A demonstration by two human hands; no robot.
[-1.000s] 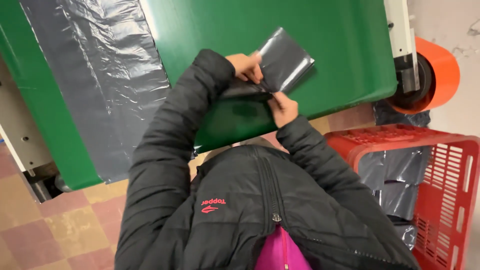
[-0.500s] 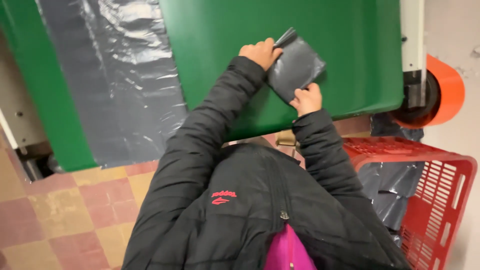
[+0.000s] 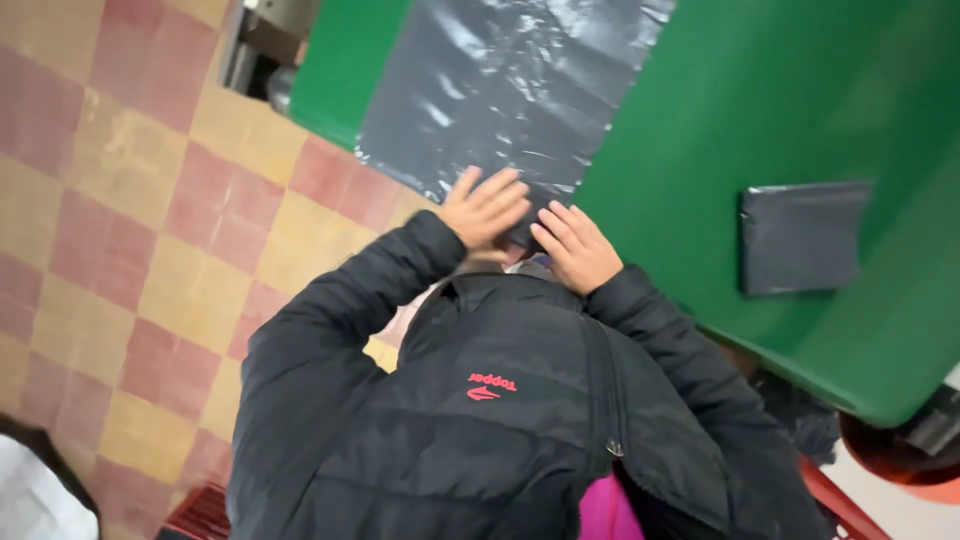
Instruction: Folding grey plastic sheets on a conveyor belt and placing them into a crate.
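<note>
A large grey plastic sheet (image 3: pixel 510 90) lies spread on the green table (image 3: pixel 720 110), its near edge hanging just over the table's corner. My left hand (image 3: pixel 485 210) rests on that near edge with the fingers spread flat. Beside it, my right hand (image 3: pixel 575 248) touches the same edge, its fingers slightly curled and apart. A small folded grey bag (image 3: pixel 803 237) lies alone on the green surface to the right, away from both hands. Black jacket sleeves cover my arms.
A checkered red and yellow tile floor (image 3: pixel 150 230) spreads to the left. An orange roll (image 3: pixel 900 460) sits below the table's right end. A bit of a red basket (image 3: pixel 835 500) shows at the bottom right. Metal machine parts (image 3: pixel 265 40) stand at the top left.
Both hands have let go of the small folded bag, which now lies on the table. They have moved left to the near edge of the large grey sheet. The view has swung left.
</note>
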